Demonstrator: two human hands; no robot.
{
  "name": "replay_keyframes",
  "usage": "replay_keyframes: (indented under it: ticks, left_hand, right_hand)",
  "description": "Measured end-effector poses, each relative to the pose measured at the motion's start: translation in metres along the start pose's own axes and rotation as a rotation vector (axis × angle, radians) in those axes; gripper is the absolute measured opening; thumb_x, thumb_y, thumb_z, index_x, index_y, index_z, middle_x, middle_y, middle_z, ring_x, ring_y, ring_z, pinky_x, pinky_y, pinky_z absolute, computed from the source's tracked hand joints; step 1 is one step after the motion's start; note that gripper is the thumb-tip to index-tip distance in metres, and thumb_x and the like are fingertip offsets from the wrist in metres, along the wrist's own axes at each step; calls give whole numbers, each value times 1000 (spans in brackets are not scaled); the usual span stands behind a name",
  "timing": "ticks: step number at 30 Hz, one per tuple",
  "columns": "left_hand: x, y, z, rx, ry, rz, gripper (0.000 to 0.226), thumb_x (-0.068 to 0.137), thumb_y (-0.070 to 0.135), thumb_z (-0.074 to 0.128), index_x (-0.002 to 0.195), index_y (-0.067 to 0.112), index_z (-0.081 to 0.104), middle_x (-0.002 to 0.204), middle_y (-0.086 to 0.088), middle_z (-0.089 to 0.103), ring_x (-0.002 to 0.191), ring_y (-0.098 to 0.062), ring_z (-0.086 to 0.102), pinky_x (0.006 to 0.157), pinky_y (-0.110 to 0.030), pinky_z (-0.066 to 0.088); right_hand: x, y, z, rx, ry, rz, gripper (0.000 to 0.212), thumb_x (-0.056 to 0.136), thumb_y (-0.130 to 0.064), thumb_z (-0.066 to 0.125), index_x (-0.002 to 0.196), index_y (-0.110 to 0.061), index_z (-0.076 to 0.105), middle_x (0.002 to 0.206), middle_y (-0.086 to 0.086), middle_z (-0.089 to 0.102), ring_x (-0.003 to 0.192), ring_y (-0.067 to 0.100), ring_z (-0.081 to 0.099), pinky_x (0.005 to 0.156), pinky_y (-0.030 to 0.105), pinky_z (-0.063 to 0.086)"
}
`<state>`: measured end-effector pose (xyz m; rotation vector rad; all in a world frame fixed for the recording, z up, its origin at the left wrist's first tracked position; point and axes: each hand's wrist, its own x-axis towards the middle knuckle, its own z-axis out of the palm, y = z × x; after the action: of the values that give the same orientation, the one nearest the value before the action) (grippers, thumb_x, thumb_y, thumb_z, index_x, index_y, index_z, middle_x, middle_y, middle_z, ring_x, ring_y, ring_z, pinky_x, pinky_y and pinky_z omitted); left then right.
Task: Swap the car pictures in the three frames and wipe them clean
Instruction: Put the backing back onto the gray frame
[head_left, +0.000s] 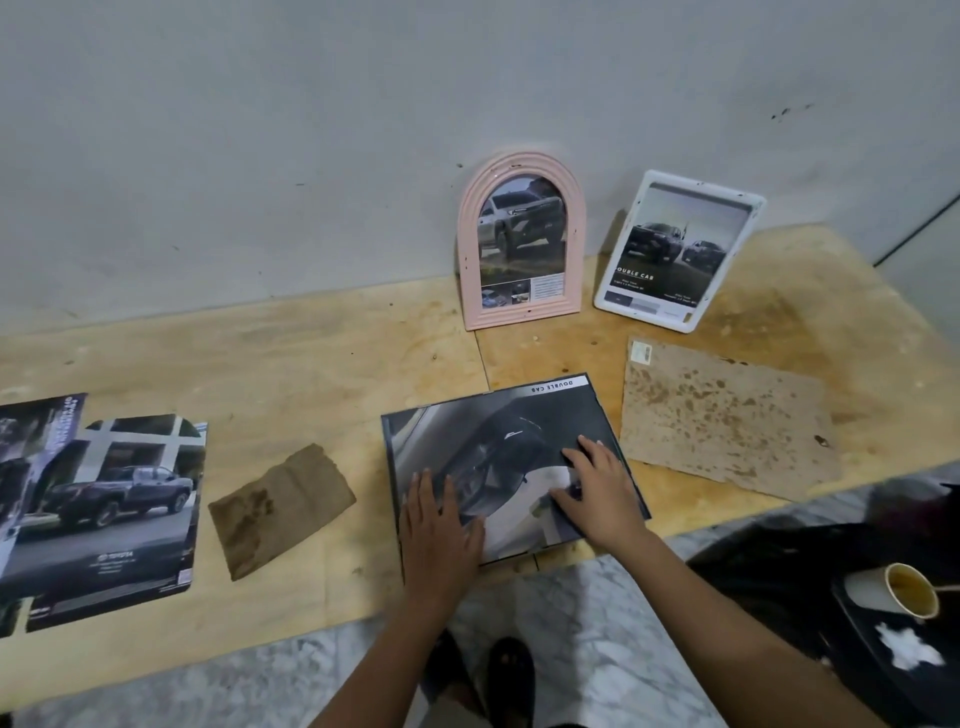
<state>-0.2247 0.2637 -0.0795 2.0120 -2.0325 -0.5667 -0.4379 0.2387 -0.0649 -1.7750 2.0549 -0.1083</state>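
Both hands press flat, fingers spread, left hand (441, 525) and right hand (597, 493), on the dark car picture (498, 441) lying in a black frame (390, 467) at the plywood table's (322, 364) near edge. Behind it a pink arched frame (519, 312) and a white frame (613, 291) lean against the wall, each holding a car picture; a brown cloth (280, 509) lies just left.

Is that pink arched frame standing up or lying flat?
Standing. The pink arched frame rests on its bottom edge on the plywood tabletop, its top leaning back against the grey wall.

At left edge, car prints (124, 499) cut off; left hand (441, 525), right hand (602, 493) hide part of flat picture (493, 431).
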Motion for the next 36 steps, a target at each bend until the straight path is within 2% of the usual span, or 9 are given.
replay_keyframes:
  ticks: [8,12,18,21,23,26,28,31,36]
  left_hand:
    - [11,24,17,-147,10,21,38,86,13,58,122,5,53,140,-17,37,134,-34,31,105,-43,36]
    - [20,60,26,-128,32,87,21,87,15,55,107,9,60,133,-14,41,129,-30,35,105,-44,38]
    - [64,167,40,-240,74,185,12,85,5,58,95,1,64,114,-14,55,112,-28,50,94,-31,39]
    - [88,223,63,-232,-2,202,17,85,9,52,98,4,62,105,-9,55,99,-21,51,85,-19,37]
    - [102,243,80,-188,-74,152,24,87,15,43,103,5,58,106,-8,52,100,-23,50,87,-21,40]
    - [114,271,88,-140,-118,-78,24,91,23,42,107,7,49,108,-8,43,106,-29,45,93,-41,44]
    - [117,282,93,-47,-85,-140,34,90,30,45,111,4,49,112,-14,45,109,-33,42,96,-43,39]
    - [123,292,95,64,-59,-181,46,91,35,45,117,-3,47,120,-22,46,113,-38,42,97,-42,35]
    - [144,288,107,-136,-73,-426,76,77,61,46,114,-5,52,120,-24,53,110,-43,49,96,-49,41]
  right_hand:
    - [-4,28,-9,194,30,-126,24,87,-15,57,110,-14,63,121,-1,55,112,17,52,93,28,44]
    - [-1,58,-32,405,42,-155,15,86,-4,56,98,-8,63,99,3,57,91,14,54,78,10,39]
    - [16,157,-83,419,88,-46,20,88,0,54,104,-5,65,96,-4,53,95,17,52,74,8,36]
    - [28,229,-111,469,138,184,27,88,-2,55,113,-9,59,115,7,53,109,24,52,87,21,40]
    - [37,268,-123,514,126,429,30,89,-11,57,119,-10,55,120,11,51,106,27,53,87,29,44]
    - [45,312,-132,487,70,696,37,86,-28,58,116,-8,51,120,16,50,105,34,52,90,44,47]
    - [47,327,-136,493,20,728,37,86,-32,58,112,-8,48,119,17,50,106,35,50,88,45,47]
    - [54,328,-139,617,-69,771,53,86,-32,57,129,-6,39,126,16,46,111,34,49,77,37,45]
    - [61,334,-138,707,-131,801,62,79,-37,53,131,-5,42,121,14,53,104,31,56,69,35,45]
